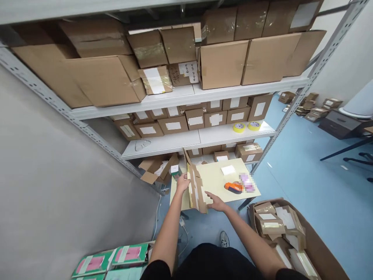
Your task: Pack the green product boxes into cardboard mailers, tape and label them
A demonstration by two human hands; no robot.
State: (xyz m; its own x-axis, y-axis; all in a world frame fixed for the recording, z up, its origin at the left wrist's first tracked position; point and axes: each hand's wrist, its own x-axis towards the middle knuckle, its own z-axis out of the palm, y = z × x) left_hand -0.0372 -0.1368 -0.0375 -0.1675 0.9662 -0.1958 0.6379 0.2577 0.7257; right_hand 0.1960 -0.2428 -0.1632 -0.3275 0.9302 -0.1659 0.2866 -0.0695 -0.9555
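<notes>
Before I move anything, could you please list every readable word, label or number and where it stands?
No text reads clearly.
Handwriting on a brown box: too blurred.
Yellow tape rolls: print too small.
Mark on the green box: too small.
White labels on shelved boxes: nothing legible.
Cardboard in the left hand: nothing legible.

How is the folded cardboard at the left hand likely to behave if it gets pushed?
The folded cardboard is probably light for its size, since it looks like thin sheet. It should be fairly stiff when flat, but may hinge along its visible creases. Being so narrow, it might tip over if the left hand let go.
</notes>
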